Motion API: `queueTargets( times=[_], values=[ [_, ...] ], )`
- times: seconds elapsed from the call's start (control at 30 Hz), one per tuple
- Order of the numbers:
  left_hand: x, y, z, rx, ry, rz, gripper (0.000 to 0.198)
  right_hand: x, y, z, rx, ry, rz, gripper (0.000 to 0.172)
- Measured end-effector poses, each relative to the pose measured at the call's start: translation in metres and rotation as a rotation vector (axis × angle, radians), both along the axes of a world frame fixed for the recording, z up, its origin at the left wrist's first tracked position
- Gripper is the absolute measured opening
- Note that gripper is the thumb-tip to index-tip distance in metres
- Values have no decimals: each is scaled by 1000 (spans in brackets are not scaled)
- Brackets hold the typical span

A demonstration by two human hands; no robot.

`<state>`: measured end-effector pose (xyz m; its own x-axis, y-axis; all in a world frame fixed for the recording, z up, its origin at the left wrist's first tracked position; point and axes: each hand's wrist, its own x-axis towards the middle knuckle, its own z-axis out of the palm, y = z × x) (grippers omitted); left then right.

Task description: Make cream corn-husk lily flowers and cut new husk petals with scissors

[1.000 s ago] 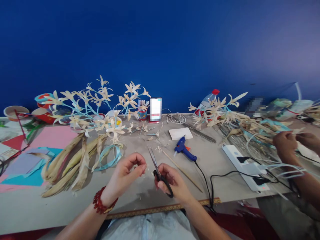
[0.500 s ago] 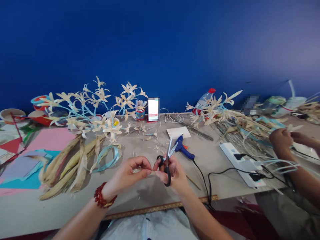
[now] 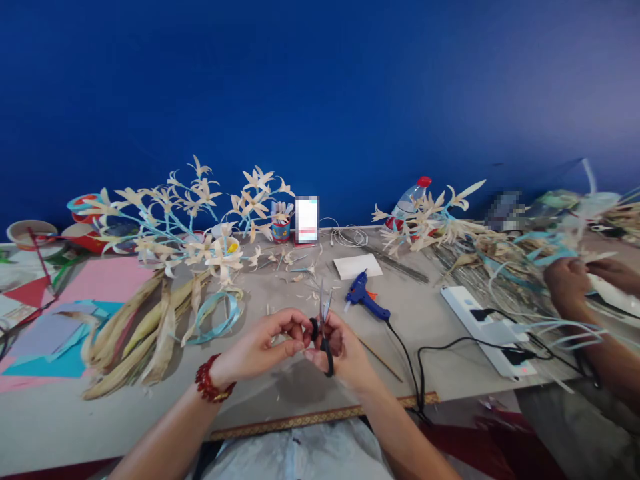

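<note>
Low in the middle, over the front of the table (image 3: 280,393), my two hands nearly touch. Black-handled scissors (image 3: 327,353) hang on the fingers of my right hand (image 3: 340,350), their parted blades pointing up and away. Between the fingertips of both hands is a small pale piece, mostly hidden. My left hand (image 3: 273,343), with a red bead bracelet at its wrist, is closed in a pinch; what it holds is too small to name. A blue glue gun (image 3: 367,297) lies just beyond my right hand, beside a white card (image 3: 357,266).
Dried husks (image 3: 150,333), blue ribbon (image 3: 219,317) and coloured paper (image 3: 103,280) lie left. Pale flowers on stems (image 3: 175,220) stand behind. A power strip (image 3: 485,333) with cables is right, near another person's hands (image 3: 567,283). A thin stick (image 3: 383,360) lies near my right wrist.
My right hand and the scissors have shifted slightly left, closer to my left hand. The scissor blades look less spread and more upright.
</note>
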<state>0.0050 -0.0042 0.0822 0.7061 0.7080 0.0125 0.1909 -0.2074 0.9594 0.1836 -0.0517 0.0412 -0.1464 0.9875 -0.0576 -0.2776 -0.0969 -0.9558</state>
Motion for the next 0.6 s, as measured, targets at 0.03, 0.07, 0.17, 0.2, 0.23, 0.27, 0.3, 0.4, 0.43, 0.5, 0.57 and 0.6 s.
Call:
queueTargets(
  times=[0.03, 0.07, 0.17, 0.2, 0.23, 0.27, 0.3, 0.4, 0.43, 0.5, 0.57, 0.6],
  values=[
    [0, 0, -1, 5, 8, 6, 24, 0, 0, 1, -2, 9, 13, 42],
    [0, 1, -1, 12, 6, 13, 25, 0, 0, 1, -4, 24, 20, 42],
    [-2, 2, -5, 114, -71, 152, 24, -3, -1, 0, -4, 100, -26, 41],
    [-2, 1, -7, 179, -94, 248, 20, -5, -1, -1, -1, 124, -69, 40],
    [-3, 0, -8, 246, -105, 352, 15, -7, -2, -2, 3, 146, -118, 40],
    [-3, -3, -10, 303, -104, 445, 10, -9, -2, -3, 8, 161, -164, 39],
    [-3, -6, -12, 337, -92, 507, 6, -11, -3, -3, 11, 170, -200, 38],
    [2, -20, -19, 289, -106, 490, 9, -19, -3, -4, 20, 190, -255, 38],
    [5, -24, -22, 254, -130, 471, 9, -21, -3, -4, 19, 195, -260, 38],
    [10, -30, -27, 180, -187, 479, 8, -25, -2, -3, 20, 198, -263, 38],
    [14, -32, -30, 100, -241, 522, 9, -26, -2, -3, 14, 179, -255, 37],
    [15, -32, -31, 58, -264, 539, 9, -26, -2, -2, 4, 163, -246, 36]
  ],
)
